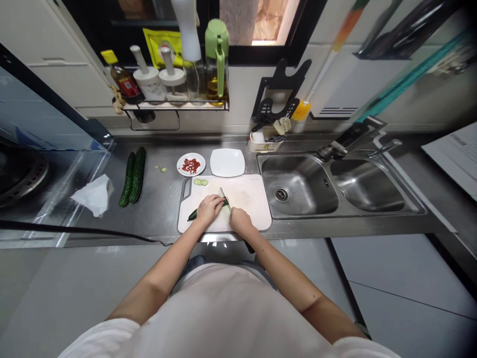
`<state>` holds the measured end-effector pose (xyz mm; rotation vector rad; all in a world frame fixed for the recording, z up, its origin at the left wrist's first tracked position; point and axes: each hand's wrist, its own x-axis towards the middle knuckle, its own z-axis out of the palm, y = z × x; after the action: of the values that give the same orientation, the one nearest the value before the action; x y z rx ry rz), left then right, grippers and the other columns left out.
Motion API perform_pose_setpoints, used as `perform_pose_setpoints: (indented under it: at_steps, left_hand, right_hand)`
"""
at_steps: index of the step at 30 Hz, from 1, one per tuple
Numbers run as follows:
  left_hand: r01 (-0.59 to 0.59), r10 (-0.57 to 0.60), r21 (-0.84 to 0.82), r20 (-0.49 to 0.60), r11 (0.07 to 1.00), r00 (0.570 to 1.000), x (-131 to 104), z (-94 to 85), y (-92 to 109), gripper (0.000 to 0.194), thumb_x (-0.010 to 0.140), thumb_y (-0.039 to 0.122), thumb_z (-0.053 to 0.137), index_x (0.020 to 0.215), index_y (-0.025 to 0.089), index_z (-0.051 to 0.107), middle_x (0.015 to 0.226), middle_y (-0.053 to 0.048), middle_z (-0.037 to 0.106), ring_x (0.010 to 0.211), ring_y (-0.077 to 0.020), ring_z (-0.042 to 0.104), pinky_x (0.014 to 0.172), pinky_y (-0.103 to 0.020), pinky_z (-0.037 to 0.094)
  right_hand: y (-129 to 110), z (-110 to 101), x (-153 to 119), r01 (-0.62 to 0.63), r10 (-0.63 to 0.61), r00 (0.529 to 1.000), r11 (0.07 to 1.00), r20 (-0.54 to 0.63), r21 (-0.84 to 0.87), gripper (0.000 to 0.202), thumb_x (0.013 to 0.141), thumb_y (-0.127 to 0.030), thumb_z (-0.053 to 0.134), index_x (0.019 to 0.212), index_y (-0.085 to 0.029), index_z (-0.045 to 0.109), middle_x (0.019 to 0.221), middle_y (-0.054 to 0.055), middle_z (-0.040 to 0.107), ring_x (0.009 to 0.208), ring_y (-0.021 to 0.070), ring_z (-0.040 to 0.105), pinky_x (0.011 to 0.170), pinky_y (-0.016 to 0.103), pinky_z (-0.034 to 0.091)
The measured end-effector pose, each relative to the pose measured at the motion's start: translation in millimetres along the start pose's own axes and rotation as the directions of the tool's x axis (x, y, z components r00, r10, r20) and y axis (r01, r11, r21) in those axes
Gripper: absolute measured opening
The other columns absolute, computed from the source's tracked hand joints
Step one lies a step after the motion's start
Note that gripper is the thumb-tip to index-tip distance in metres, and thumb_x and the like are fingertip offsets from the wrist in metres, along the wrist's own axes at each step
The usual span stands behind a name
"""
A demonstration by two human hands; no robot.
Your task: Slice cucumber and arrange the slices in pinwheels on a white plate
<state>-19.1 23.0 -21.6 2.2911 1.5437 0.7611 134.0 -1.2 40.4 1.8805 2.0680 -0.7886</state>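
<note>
On the white cutting board (246,199) lies a cucumber (193,215), its ends showing on both sides of my left hand (208,210). The fingers of that hand are closed over its middle and hold it down. My right hand (241,221) grips a knife (224,194), the dark handle end showing below the wrist. The blade stands at the cucumber's right end, close to my left fingertips. Several thin cucumber slices (200,182) rest near the board's upper left corner. Fingers hide most of the cucumber and part of the blade.
Behind the board stand a plate of chopped red pieces (191,164) and a square white plate (227,162). Two whole cucumbers (133,176) and a crumpled white cloth or paper (95,195) lie left. A double sink (298,184) adjoins the right. Bottles fill a wall rack (175,105).
</note>
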Motion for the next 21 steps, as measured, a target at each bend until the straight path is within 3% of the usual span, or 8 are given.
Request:
perform_pose_setpoints:
  at_steps: [21]
  left_hand:
    - [0.003, -0.003, -0.002, -0.005, 1.000, 1.000, -1.0, -1.4, 1.8, 0.023, 0.092, 0.027, 0.052, 0.104, 0.023, 0.071, 0.103, -0.006, 0.067, 0.095, -0.0183, 0.059, 0.086, -0.032, 0.048]
  right_hand:
    - [-4.4, -0.1, 11.1, 0.010, -0.008, 0.999, 0.999, -0.040, 0.031, 0.034, 0.089, -0.009, 0.038, 0.117, -0.009, 0.059, 0.109, 0.018, 0.067, 0.103, 0.0232, 0.064, 0.080, 0.028, 0.047]
